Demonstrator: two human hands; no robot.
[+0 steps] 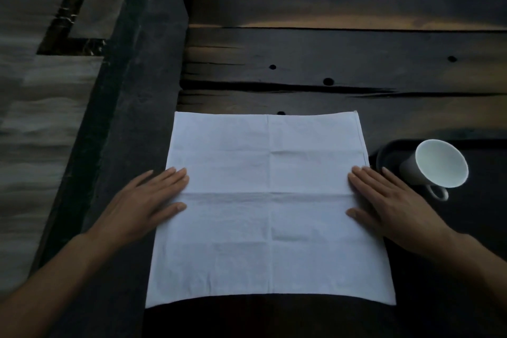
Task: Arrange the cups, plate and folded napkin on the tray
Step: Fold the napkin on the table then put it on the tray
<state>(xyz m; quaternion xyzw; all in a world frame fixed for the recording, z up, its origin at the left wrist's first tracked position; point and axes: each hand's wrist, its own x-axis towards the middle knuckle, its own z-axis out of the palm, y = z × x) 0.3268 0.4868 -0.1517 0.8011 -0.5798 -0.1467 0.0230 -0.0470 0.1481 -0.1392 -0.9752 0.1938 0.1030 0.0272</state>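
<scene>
Flat left hand (148, 200) and right hand (389, 200) press the napkin (269, 228); dark tray (384, 149) runs off-frame.

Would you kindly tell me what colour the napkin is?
The napkin is plain white; head view.

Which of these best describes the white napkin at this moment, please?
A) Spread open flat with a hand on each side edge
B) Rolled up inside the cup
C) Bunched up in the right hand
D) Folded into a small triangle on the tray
A: the napkin lies spread open with its creases showing, and the left hand and right hand rest flat on its side edges.
</scene>
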